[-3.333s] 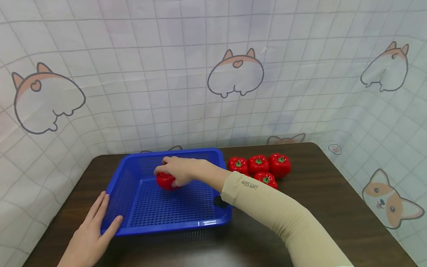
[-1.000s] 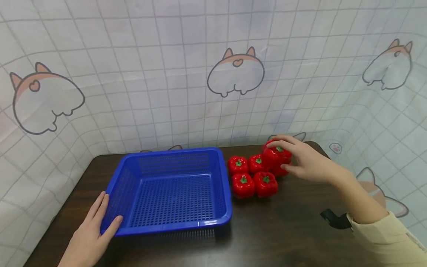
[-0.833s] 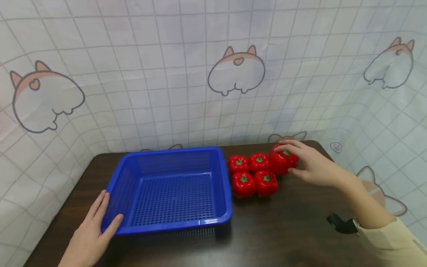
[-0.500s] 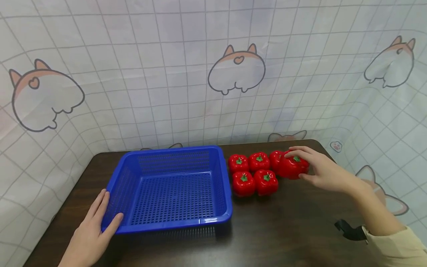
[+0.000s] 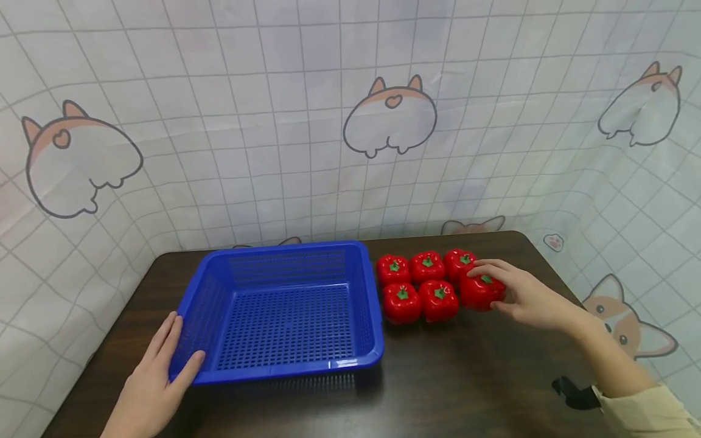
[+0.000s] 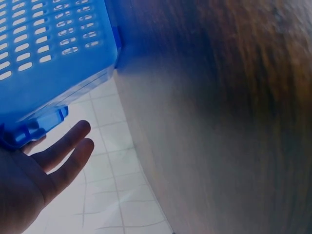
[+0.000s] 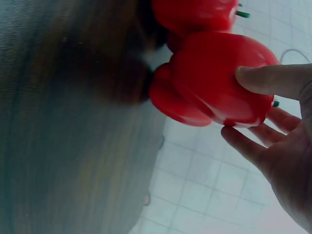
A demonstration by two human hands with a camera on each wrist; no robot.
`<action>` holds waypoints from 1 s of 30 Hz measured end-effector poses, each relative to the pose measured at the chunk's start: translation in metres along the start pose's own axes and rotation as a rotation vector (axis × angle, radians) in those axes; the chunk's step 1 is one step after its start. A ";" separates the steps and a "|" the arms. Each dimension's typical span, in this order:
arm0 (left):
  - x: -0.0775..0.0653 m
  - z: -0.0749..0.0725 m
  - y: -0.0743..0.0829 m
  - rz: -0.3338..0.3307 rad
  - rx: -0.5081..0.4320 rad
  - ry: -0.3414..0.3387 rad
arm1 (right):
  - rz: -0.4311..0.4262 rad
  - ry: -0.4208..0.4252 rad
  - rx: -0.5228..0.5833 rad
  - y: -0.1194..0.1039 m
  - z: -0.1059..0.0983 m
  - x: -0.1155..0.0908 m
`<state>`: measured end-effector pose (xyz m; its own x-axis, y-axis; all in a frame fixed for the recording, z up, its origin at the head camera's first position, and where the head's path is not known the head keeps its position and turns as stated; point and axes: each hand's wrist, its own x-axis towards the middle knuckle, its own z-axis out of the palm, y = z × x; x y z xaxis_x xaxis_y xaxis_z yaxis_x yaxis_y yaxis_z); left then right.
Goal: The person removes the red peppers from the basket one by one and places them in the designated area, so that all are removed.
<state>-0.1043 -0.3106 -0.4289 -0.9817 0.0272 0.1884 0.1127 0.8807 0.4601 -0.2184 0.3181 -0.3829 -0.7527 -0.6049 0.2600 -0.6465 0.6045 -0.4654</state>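
My right hand [image 5: 528, 299] holds a glossy red bell pepper [image 5: 479, 295] with a green stem, at the right end of the front row on the table. In the right wrist view the thumb presses one side of that pepper [image 7: 219, 73] and the fingers lie along the other. Several matching peppers [image 5: 439, 298] stand close beside it in two rows. My left hand [image 5: 145, 389] rests at the near left corner of a blue plastic basket [image 5: 274, 372], fingers straight along its side and thumb at the rim. In the left wrist view its fingertips [image 6: 83, 129] extend past the rim corner.
The basket has a perforated floor and walls, and its right side stands near the left-hand peppers. Under everything is a dark wooden table [image 5: 427, 389] with rounded back corners. A white gridded curtain [image 5: 274, 152] with dog drawings hangs behind and at the sides.
My right hand has taken a pepper out of the basket, passed it over the back right of the group and lowered it to the front row's right end. My left hand stays at the basket corner.
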 end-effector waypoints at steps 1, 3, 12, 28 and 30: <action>0.000 0.000 0.000 -0.001 0.001 0.000 | -0.003 0.002 -0.001 0.002 0.002 0.000; 0.000 0.001 0.000 -0.001 0.003 0.007 | -0.014 0.006 -0.006 0.004 0.006 -0.001; 0.000 0.000 0.001 0.006 -0.005 0.003 | -0.019 -0.006 -0.125 0.007 0.015 0.000; 0.000 -0.002 0.001 0.011 0.011 -0.001 | 0.008 -0.009 -0.150 0.011 0.022 -0.001; 0.001 -0.005 0.001 0.019 -0.001 -0.011 | 0.017 -0.010 -0.150 0.009 0.019 0.000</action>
<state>-0.1049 -0.3123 -0.4241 -0.9810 0.0487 0.1877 0.1312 0.8796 0.4572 -0.2217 0.3135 -0.4025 -0.7626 -0.5988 0.2448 -0.6459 0.6845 -0.3381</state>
